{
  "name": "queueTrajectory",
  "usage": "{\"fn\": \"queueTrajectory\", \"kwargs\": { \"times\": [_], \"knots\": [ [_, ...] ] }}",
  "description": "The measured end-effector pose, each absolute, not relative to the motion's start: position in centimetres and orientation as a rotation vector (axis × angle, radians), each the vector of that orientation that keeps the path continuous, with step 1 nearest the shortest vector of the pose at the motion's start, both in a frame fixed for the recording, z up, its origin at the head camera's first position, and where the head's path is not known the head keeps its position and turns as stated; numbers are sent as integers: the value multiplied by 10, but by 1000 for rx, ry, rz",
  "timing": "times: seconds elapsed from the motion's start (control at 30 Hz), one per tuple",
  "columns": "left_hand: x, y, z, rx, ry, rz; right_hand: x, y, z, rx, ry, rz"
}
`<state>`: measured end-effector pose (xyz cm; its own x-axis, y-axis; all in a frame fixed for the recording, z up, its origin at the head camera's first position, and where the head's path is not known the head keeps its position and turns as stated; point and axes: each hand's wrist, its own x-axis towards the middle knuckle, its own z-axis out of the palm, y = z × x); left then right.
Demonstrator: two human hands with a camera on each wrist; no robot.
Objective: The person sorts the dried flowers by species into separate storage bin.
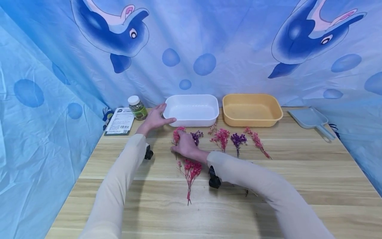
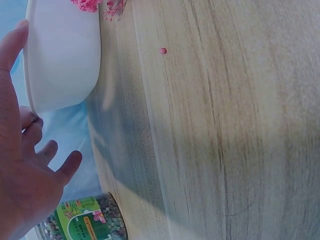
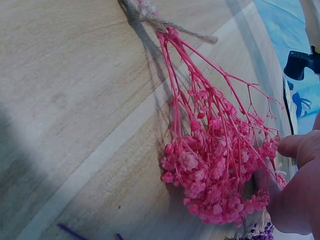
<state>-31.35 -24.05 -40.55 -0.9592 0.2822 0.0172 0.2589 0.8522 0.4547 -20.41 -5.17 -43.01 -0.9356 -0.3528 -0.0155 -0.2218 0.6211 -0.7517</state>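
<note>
My left hand (image 1: 156, 118) is at the left end of the white plastic tub (image 1: 192, 123), thumb along the front side and the other fingers spread by the left rim. In the left wrist view, fingertips touch or nearly touch the rim of the tub. My right hand (image 1: 188, 146) lies over a pink dried flower bunch (image 1: 176, 136) in front of the tub, its thumb and index finger apart. Its other fingers are hidden. Closer to me lies a second pink bunch (image 1: 192, 170), tied with twine, large in the right wrist view. A purple bunch (image 1: 197, 135) shows just beyond the right hand.
More bunches lie to the right: pink (image 1: 221, 136), purple (image 1: 238, 140) and long pink (image 1: 257, 141). Along the back stand a yellow tub (image 1: 252, 123), a grey-blue dustpan (image 1: 308, 118), a white-lidded jar (image 1: 138, 109) and a printed packet (image 1: 120, 121). Stems show beneath the right forearm.
</note>
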Motion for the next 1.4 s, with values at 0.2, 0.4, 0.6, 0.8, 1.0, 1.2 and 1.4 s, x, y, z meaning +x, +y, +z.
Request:
{"fn": "queueTrajectory", "kwargs": {
  "times": [0.2, 0.4, 0.6, 0.8, 1.0, 1.2, 1.4],
  "knots": [
    [-312, -240, -405, 433, 2971, 731, -204, -55, -431, -433, 2675, -1202],
    [-310, -240, -404, 418, 2969, 749, -206, -57, -433, -413, 2682, -1171],
    [-310, -240, -404, 417, 2970, 768, -207, -57, -434, -399, 2681, -1176],
    [-311, -241, -405, 424, 2964, 765, -206, -57, -432, -394, 2691, -1199],
    [-312, -242, -406, 411, 2966, 749, -206, -57, -431, -368, 2663, -1250],
    [-311, -241, -405, 417, 2968, 744, -205, -51, -426, -382, 2616, -1313],
    [-310, -241, -403, 418, 2967, 740, -203, -44, -420, -469, 2627, -1328]
  ]
}}
